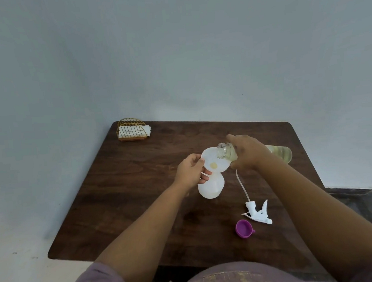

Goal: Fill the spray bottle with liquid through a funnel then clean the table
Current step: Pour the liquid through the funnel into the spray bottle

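pouring looks about to start: the right hand wraps curled fingers round a clear jar of yellowish liquid, tipped nearly level, long axis across the table, mouth pointing left over the white funnel. the left hand pinches the funnel's rim, steadying it on the upright spray bottle mid-table. that bottle seems light, thin plastic, easily toppled, so i'd hold near its neck. the sprayer head lies close by.

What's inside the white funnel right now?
A small pool of pale yellow liquid sits at the centre of the white plastic funnel. Its spout and the white spray bottle neck underneath are covered.
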Motion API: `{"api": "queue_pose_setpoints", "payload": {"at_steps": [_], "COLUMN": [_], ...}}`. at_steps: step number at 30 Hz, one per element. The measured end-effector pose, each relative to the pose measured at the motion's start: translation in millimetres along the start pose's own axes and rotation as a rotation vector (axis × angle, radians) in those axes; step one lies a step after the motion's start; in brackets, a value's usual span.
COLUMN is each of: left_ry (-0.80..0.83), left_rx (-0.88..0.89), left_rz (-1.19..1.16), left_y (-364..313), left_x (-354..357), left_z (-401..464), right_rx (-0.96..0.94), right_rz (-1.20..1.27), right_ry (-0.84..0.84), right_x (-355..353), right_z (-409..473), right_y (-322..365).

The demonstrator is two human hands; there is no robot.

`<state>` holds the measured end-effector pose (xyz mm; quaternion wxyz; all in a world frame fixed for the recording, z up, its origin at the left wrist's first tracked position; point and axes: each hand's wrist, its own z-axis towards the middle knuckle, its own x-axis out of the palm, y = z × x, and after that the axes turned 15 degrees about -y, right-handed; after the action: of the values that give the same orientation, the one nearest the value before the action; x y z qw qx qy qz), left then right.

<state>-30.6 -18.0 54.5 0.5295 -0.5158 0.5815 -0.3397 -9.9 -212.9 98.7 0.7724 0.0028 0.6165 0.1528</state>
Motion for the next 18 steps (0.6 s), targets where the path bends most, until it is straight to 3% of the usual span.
{"api": "queue_pose_setpoints", "payload": {"at_steps": [18], "left_ry": [-0.004], "left_rx": [-0.008], "left_rz": [0.017], "left_y": [2.0], "left_x": [0.9], "left_z": [4.1], "right_rx": [0.01], "right_rz": [-0.04], "right_ry": [0.022], "right_x": [-3.5], "right_z": [-0.5], "right_y": [3.8]}}
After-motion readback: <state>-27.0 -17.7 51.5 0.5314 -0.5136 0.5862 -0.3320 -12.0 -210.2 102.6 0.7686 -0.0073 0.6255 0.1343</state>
